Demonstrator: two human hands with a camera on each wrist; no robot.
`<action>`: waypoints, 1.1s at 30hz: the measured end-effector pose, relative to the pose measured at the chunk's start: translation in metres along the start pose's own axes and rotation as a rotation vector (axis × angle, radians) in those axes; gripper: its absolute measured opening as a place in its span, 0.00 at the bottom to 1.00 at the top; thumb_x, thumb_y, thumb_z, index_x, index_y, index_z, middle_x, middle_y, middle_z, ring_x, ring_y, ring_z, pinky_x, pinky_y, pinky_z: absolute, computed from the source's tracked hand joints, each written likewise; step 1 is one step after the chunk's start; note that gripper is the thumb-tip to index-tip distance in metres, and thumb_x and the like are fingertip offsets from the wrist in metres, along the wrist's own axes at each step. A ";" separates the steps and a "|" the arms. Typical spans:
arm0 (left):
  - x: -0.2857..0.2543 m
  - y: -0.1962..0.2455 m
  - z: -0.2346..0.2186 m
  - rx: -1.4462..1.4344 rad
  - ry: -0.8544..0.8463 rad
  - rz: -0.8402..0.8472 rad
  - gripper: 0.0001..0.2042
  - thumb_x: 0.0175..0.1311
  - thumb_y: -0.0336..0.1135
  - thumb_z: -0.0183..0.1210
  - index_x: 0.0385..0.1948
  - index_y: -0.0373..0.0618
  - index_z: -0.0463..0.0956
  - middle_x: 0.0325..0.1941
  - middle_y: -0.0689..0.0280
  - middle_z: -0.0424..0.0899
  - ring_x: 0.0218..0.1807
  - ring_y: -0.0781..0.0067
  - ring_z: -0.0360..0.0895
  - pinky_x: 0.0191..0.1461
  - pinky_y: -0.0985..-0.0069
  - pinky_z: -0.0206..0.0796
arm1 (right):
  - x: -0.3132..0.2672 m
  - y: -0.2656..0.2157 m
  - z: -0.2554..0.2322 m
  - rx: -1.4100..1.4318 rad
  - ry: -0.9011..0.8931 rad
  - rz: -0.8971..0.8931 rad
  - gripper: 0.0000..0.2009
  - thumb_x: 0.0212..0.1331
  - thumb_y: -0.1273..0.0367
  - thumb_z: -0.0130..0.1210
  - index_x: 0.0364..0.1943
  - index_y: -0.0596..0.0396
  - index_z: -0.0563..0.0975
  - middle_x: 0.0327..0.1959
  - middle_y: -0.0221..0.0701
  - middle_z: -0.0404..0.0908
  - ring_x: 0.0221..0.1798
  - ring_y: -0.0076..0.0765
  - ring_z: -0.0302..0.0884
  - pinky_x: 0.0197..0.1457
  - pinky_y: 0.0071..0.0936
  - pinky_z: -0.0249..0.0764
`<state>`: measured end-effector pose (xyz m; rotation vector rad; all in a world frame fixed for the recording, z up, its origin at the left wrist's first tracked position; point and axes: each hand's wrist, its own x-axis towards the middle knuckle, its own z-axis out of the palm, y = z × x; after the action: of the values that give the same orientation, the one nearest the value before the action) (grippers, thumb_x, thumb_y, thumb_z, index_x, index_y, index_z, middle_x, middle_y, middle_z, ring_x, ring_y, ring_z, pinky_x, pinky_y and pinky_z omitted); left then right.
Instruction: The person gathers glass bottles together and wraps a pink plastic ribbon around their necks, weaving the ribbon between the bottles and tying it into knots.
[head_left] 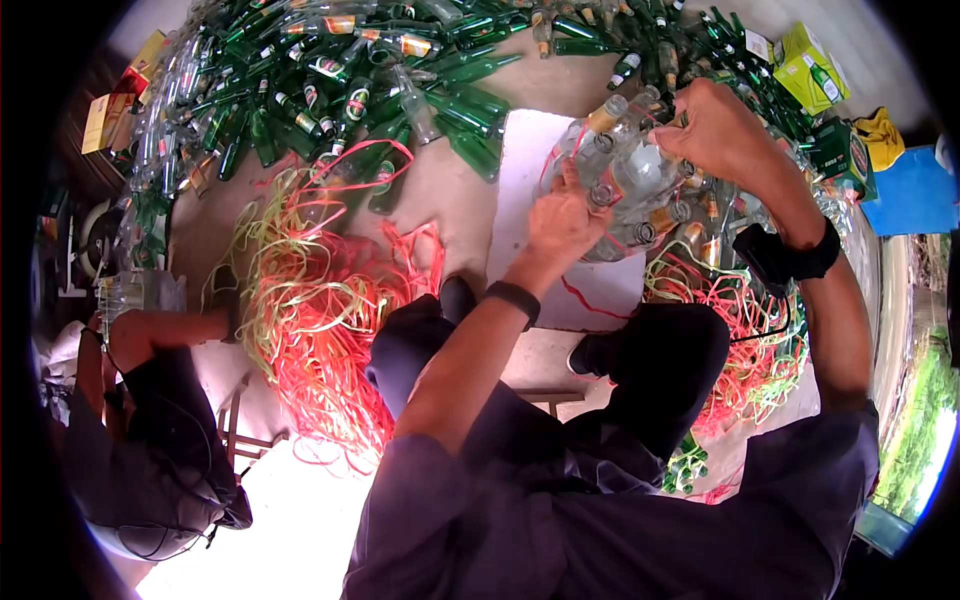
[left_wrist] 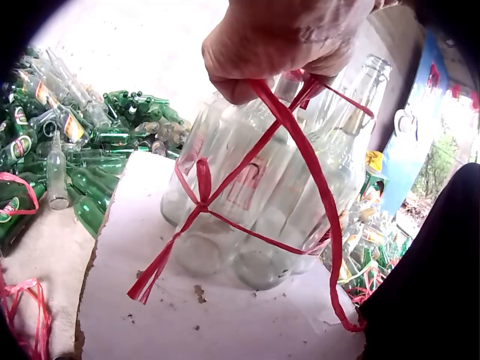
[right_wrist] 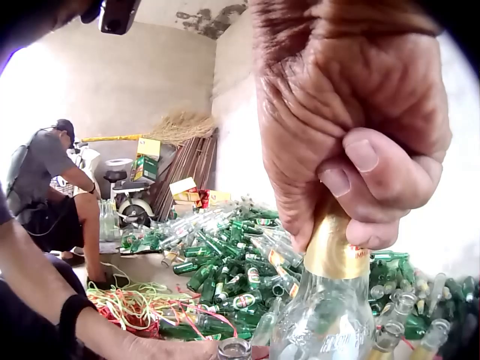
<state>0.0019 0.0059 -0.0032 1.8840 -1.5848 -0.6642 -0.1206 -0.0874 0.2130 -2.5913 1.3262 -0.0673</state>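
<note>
Smooth, transparent clear glass bottles (left_wrist: 262,262) catch the light alongside shiny, creased red plastic twine (left_wrist: 335,247), while a gold foil-like neck label (right_wrist: 330,255) gleams with a metallic sheen. A flat white board (left_wrist: 135,255) looks matt, its brown edge rough and crumbly. Glossy green glass bottles (head_left: 470,120) contrast with tangled red and yellow-green plastic ribbons (head_left: 330,345), dark matt cloth trousers (head_left: 665,360) and a matt pale wall (right_wrist: 157,71).

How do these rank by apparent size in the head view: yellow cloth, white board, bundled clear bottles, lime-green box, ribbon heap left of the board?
1. Ribbon heap
2. White board and bundled clear bottles: too close to rank; the bottles hide part of the board
3. Lime-green box
4. Yellow cloth
</note>
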 end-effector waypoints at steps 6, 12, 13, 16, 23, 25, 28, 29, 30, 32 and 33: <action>0.000 0.000 -0.002 -0.049 0.036 0.046 0.47 0.55 0.48 0.61 0.68 0.20 0.50 0.54 0.36 0.76 0.44 0.40 0.82 0.48 0.57 0.77 | -0.002 0.007 0.000 0.003 0.043 -0.018 0.21 0.44 0.61 0.67 0.21 0.70 0.75 0.19 0.54 0.75 0.23 0.57 0.77 0.30 0.44 0.72; 0.000 -0.003 0.002 -0.064 0.071 0.069 0.44 0.53 0.46 0.60 0.65 0.17 0.54 0.53 0.32 0.75 0.43 0.37 0.82 0.46 0.55 0.76 | 0.005 0.008 0.006 -0.073 -0.024 -0.068 0.24 0.47 0.60 0.70 0.31 0.74 0.77 0.24 0.53 0.78 0.26 0.44 0.80 0.31 0.36 0.73; 0.001 -0.003 0.002 -0.051 0.066 0.065 0.44 0.53 0.46 0.60 0.65 0.17 0.54 0.53 0.33 0.76 0.43 0.38 0.82 0.47 0.55 0.76 | 0.005 0.005 0.010 -0.062 0.005 -0.089 0.24 0.47 0.60 0.70 0.31 0.74 0.77 0.23 0.52 0.77 0.25 0.44 0.79 0.30 0.36 0.73; 0.002 -0.001 0.003 -0.041 0.063 0.067 0.44 0.53 0.46 0.60 0.65 0.17 0.54 0.52 0.33 0.76 0.43 0.38 0.82 0.47 0.55 0.76 | 0.003 -0.002 0.008 -0.062 0.024 -0.075 0.23 0.47 0.60 0.70 0.29 0.73 0.77 0.19 0.51 0.75 0.21 0.43 0.75 0.29 0.37 0.72; 0.002 -0.005 0.008 -0.007 0.073 0.057 0.47 0.54 0.50 0.62 0.68 0.21 0.51 0.51 0.37 0.77 0.43 0.41 0.83 0.46 0.56 0.77 | 0.003 0.016 0.010 0.040 0.049 -0.066 0.21 0.48 0.62 0.69 0.18 0.68 0.75 0.11 0.40 0.65 0.18 0.29 0.64 0.24 0.37 0.62; 0.001 -0.006 0.007 -0.006 0.079 0.068 0.47 0.54 0.49 0.62 0.68 0.21 0.51 0.51 0.36 0.77 0.43 0.41 0.83 0.46 0.57 0.77 | -0.003 0.029 0.011 0.030 0.086 -0.073 0.20 0.48 0.62 0.69 0.17 0.67 0.74 0.11 0.39 0.65 0.18 0.27 0.63 0.23 0.36 0.61; 0.002 -0.009 0.009 -0.018 0.096 0.074 0.47 0.53 0.49 0.63 0.67 0.20 0.52 0.52 0.36 0.77 0.43 0.41 0.83 0.46 0.57 0.77 | -0.001 0.030 0.011 0.008 0.073 -0.030 0.21 0.47 0.60 0.68 0.19 0.68 0.75 0.17 0.46 0.71 0.23 0.43 0.71 0.28 0.39 0.67; 0.002 -0.008 0.011 -0.029 0.106 0.082 0.47 0.53 0.49 0.63 0.67 0.21 0.52 0.52 0.36 0.77 0.43 0.41 0.83 0.46 0.57 0.78 | -0.002 0.029 0.011 -0.007 0.031 0.029 0.23 0.45 0.57 0.66 0.22 0.69 0.77 0.23 0.54 0.77 0.28 0.59 0.79 0.34 0.44 0.74; 0.001 -0.007 0.011 -0.028 0.097 0.084 0.47 0.53 0.49 0.63 0.67 0.21 0.52 0.52 0.36 0.77 0.43 0.41 0.83 0.46 0.57 0.78 | -0.003 0.028 0.013 -0.003 0.030 0.037 0.23 0.45 0.57 0.66 0.22 0.69 0.77 0.23 0.54 0.77 0.28 0.59 0.79 0.34 0.44 0.74; 0.002 -0.005 0.006 -0.048 0.046 0.059 0.47 0.53 0.48 0.63 0.67 0.20 0.53 0.52 0.36 0.77 0.43 0.42 0.83 0.45 0.57 0.78 | -0.002 0.027 0.016 0.035 0.077 0.016 0.22 0.46 0.57 0.66 0.24 0.69 0.77 0.22 0.54 0.76 0.28 0.59 0.79 0.34 0.45 0.73; 0.003 -0.006 0.005 -0.044 0.052 0.059 0.47 0.53 0.48 0.63 0.67 0.20 0.53 0.52 0.36 0.77 0.43 0.42 0.83 0.45 0.57 0.78 | -0.001 0.029 0.019 0.037 0.081 0.011 0.22 0.46 0.57 0.66 0.24 0.69 0.77 0.22 0.54 0.76 0.28 0.59 0.79 0.34 0.45 0.73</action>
<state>0.0028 0.0027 -0.0112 1.8009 -1.5743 -0.6148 -0.1410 -0.0994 0.1881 -2.5755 1.3532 -0.1952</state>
